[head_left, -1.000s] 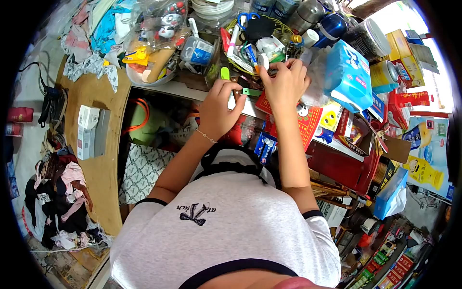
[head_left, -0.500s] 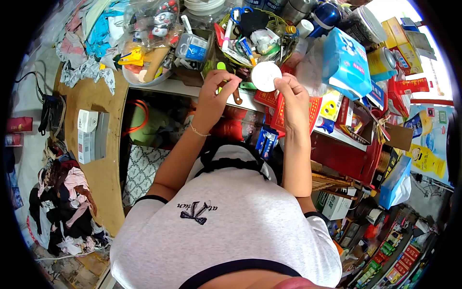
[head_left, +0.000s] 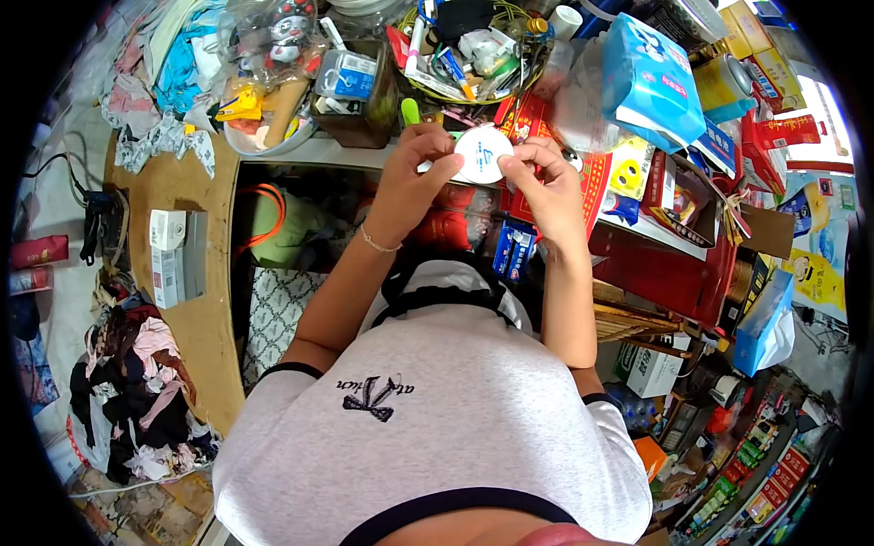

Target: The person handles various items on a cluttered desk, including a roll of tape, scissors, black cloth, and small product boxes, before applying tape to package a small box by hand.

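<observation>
White round disc: the white round disc with small blue print (head_left: 483, 153) was held between both hands, above the table's front edge, printed face toward the head camera.
Left hand: the left hand (head_left: 414, 182) had thumb and fingers together, clamped on the disc's left edge.
Right hand: the right hand (head_left: 553, 189) pinched the opposite edge, its thumb lying on the face.
Beyond the disc: a round yellow wire basket (head_left: 435, 94) heaped with tubes and pens crowded the table; a bright green rounded handle (head_left: 411, 112) poked up just behind the left hand.
Left side: a dark square-sided container (head_left: 360, 129) bore a clear plastic tub with a blue-and-white label (head_left: 351, 75); next to it, a whitish round bowl (head_left: 305, 136) held a yellow packet (head_left: 241, 103).
Right side: a large blue plastic-wrapped pack (head_left: 648, 77) stood past the right hand, which partly hid a red paper sheet with gold print (head_left: 594, 187).
Below the edge: a blue-and-white printed carton (head_left: 514, 248) showed between the forearms.
</observation>
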A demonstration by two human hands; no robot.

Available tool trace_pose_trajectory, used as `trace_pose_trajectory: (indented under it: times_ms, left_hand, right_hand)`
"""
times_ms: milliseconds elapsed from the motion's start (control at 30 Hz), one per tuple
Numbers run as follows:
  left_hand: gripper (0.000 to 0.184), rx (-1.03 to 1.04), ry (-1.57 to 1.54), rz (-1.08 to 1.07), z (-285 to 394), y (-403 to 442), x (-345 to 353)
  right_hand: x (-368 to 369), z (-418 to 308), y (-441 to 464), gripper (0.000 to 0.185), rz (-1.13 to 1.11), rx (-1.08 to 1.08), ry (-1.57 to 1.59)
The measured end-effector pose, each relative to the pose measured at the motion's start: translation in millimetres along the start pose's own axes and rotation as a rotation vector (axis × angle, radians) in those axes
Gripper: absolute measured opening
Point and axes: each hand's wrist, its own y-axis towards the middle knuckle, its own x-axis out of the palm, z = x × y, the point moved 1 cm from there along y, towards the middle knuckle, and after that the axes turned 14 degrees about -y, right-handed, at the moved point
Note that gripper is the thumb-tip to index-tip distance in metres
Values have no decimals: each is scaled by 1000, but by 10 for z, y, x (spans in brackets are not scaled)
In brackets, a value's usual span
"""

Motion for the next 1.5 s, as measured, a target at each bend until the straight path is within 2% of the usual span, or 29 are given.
trace_pose_trajectory:
  times_ms: [33,67,100,200,233,367,500,733,800,900,1000,1100,1200,1500]
  left_hand:
    - [11,-1,2,2,-48,-14,-44]
    - [12,26,83,11,-119,-29,-129]
    - [12,53,164,20,-186,-48,-216]
    - [14,7,217,99,-359,-174,-448]
    - [14,3,217,105,-431,-213,-509]
    - [16,-27,246,162,-606,-355,-629]
    - [16,-67,213,217,-604,-358,-517]
    - [16,34,273,218,-769,-349,-506]
    - [17,-28,161,229,-720,-377,-477]
    - [17,-20,175,211,-749,-342,-472]
    - [16,17,227,164,-660,-316,-391]
    - [16,-63,84,233,-642,-274,-381]
    - [16,-52,132,183,-663,-238,-408]
    - [10,-62,220,92,-749,-190,-414]
  right_hand:
    - [7,-6,-12,13,29,-53,-127]
    - [10,-46,-54,24,39,-23,-155]
    - [22,-27,-92,24,36,-23,-154]
    - [86,68,-212,50,242,-267,-644]
    - [173,29,-273,51,180,-289,-760]
    - [352,91,-347,62,149,-391,-894]
    - [406,143,-344,61,141,-383,-915]
    - [410,184,-297,56,111,-351,-923]
    - [427,199,-314,56,96,-325,-914]
    - [403,205,-287,55,135,-354,-923]
    - [337,212,-254,55,161,-314,-956]
    - [-99,260,-220,56,314,-221,-1142]
    - [-331,345,-215,56,419,-150,-1203]
    - [-471,444,-164,58,372,22,-1195]
